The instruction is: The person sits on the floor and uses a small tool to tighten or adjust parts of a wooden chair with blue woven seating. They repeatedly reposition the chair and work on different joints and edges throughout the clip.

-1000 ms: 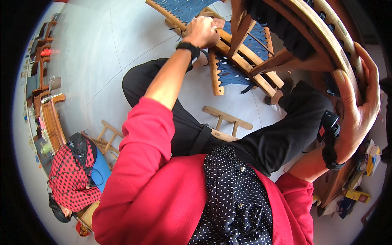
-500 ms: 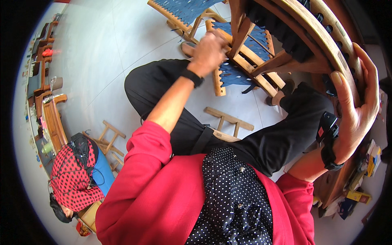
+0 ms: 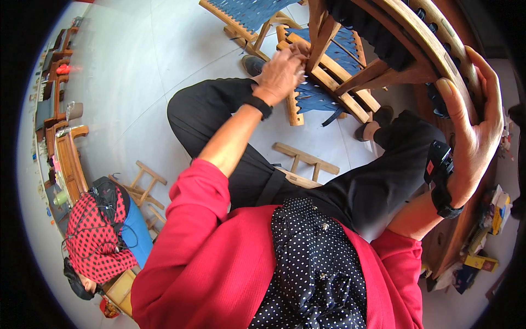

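Note:
A wooden folding stool (image 3: 430, 41) with dark webbing and cord-threaded holes along its rail stands tilted at the upper right. My right hand (image 3: 479, 129) grips its curved rail, thumb on the near side and fingers over the far one. My left hand (image 3: 280, 74) is beside the stool's lower wooden legs, its fingertips close to a slanting leg. Motion smears those fingers, so I cannot tell whether they hold anything. Below the legs lies a stool with a blue woven seat (image 3: 316, 100).
Another blue woven seat (image 3: 255, 13) stands at the far side. A small wooden frame (image 3: 307, 158) lies between my legs. At the left, a person in a red-and-black checked top (image 3: 96, 230) sits near another wooden frame (image 3: 143, 183). A wooden cabinet (image 3: 446, 241) is at the right.
The left hand has shifted slightly, its fingers now nearer the slanting leg. The right hand and the held stool have moved a little leftward.

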Demonstrator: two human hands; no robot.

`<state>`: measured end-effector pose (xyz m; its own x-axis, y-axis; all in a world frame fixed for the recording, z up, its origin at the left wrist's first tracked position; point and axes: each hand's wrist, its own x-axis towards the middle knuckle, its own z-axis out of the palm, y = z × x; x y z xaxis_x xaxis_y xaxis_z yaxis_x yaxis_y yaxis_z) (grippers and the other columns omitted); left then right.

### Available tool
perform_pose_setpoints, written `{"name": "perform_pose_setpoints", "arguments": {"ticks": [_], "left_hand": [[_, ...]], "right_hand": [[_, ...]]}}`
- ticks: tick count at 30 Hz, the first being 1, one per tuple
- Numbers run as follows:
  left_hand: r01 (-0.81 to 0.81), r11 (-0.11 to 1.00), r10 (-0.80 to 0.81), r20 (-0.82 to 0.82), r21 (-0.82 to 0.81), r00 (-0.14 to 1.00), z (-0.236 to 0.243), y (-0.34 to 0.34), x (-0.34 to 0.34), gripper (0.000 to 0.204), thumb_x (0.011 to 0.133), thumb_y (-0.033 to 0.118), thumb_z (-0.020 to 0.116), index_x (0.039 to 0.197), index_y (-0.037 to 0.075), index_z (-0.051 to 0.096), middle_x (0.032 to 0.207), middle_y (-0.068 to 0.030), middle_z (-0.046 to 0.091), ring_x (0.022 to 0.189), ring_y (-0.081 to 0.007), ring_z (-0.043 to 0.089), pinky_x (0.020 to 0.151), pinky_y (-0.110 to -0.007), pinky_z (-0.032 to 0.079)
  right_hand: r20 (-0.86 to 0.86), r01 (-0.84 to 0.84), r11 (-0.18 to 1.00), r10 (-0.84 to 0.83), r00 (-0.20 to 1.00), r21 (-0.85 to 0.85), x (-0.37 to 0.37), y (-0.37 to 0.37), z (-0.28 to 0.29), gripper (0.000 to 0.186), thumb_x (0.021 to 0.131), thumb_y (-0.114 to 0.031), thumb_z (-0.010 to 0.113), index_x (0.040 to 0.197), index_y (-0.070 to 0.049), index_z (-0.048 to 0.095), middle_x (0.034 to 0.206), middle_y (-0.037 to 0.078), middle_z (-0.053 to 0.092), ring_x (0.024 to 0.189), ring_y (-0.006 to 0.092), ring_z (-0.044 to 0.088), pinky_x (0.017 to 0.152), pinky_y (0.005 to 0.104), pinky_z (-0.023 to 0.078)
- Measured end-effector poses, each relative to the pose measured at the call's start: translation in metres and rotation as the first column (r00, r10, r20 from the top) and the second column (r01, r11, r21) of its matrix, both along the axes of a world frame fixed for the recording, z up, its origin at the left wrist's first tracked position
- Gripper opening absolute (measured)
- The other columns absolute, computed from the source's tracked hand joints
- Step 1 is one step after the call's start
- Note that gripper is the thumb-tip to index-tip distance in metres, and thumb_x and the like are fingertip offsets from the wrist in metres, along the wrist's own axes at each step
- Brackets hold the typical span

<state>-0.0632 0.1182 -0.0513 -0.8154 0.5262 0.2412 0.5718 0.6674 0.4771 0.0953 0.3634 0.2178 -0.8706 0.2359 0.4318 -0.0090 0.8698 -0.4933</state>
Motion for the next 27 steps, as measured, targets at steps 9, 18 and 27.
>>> {"name": "perform_pose_setpoints", "arguments": {"ticks": [9,18,27], "left_hand": [[0.060,0.996,-0.053,0.092,-0.067,0.994,-0.014,0.004,0.008,0.026,0.083,0.018,0.074,0.109,0.015,0.069,0.105,-0.0108,0.059,0.104,-0.0326,0.061,0.085,-0.045,0.054],[-0.142,0.990,0.141,-0.041,-0.011,0.989,-0.004,-0.014,-0.014,0.029,0.080,0.014,0.075,0.109,0.017,0.070,0.106,-0.0102,0.062,0.102,-0.0341,0.062,0.083,-0.045,0.054],[-0.242,0.966,0.241,-0.019,-0.094,0.970,-0.007,-0.034,-0.034,0.038,0.078,0.011,0.071,0.117,0.015,0.067,0.111,-0.0109,0.063,0.109,-0.0351,0.060,0.085,-0.046,0.053]], "right_hand": [[0.036,0.058,0.998,-0.057,0.998,-0.035,0.001,0.000,-0.003,0.060,0.082,-0.039,0.082,0.133,-0.015,0.063,0.118,0.014,0.068,0.103,0.0222,0.067,0.094,0.0337,0.052],[-0.059,0.049,0.999,-0.049,0.997,-0.003,-0.005,0.003,-0.007,0.070,0.075,-0.055,0.084,0.128,-0.015,0.065,0.113,0.013,0.071,0.096,0.0239,0.071,0.086,0.0341,0.057],[-0.063,0.024,0.999,-0.027,0.998,-0.043,-0.006,0.001,-0.008,0.067,0.077,-0.050,0.084,0.130,-0.014,0.064,0.112,0.013,0.070,0.099,0.0234,0.070,0.090,0.0349,0.056]]}}
